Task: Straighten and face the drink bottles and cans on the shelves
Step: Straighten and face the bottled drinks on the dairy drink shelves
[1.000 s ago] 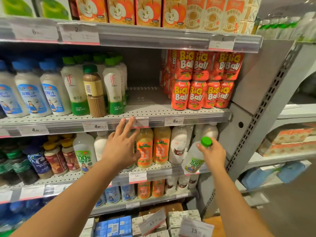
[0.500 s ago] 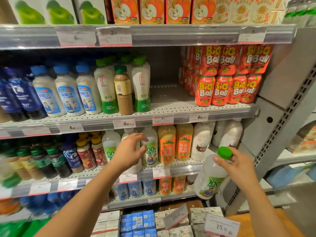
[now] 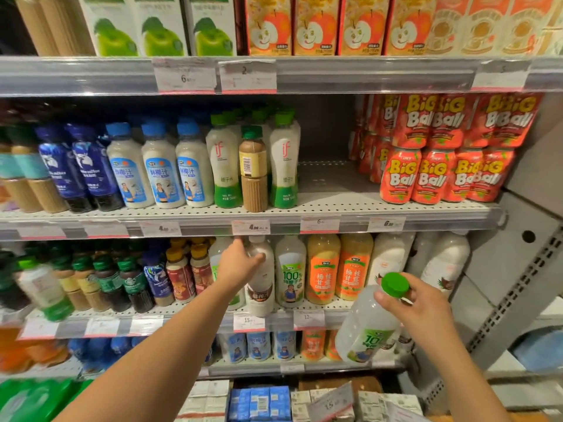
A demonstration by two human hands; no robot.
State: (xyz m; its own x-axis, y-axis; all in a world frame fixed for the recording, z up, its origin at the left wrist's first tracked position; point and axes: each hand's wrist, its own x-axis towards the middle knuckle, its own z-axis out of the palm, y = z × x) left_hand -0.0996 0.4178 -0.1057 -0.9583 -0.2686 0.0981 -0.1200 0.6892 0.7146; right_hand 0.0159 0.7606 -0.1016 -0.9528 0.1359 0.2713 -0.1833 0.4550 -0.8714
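My right hand grips the neck of a large clear bottle with a green cap, held tilted in front of the shelves, off any shelf. My left hand reaches into the third shelf and wraps round the upper part of a white bottle with a brown label. Right of that bottle stand a white "100%" coconut bottle, two orange bottles and more white bottles.
The shelf above holds blue-capped white bottles, green-capped "if" bottles with a brown bottle between them, an empty gap, and red Big Ball bottles. Juice cartons line the top. Dark bottles stand at left.
The view has moved closer and to the left. My left hand went from the shelf edge into the third shelf onto the white bottle. My right hand drew the green-capped bottle out and lower.
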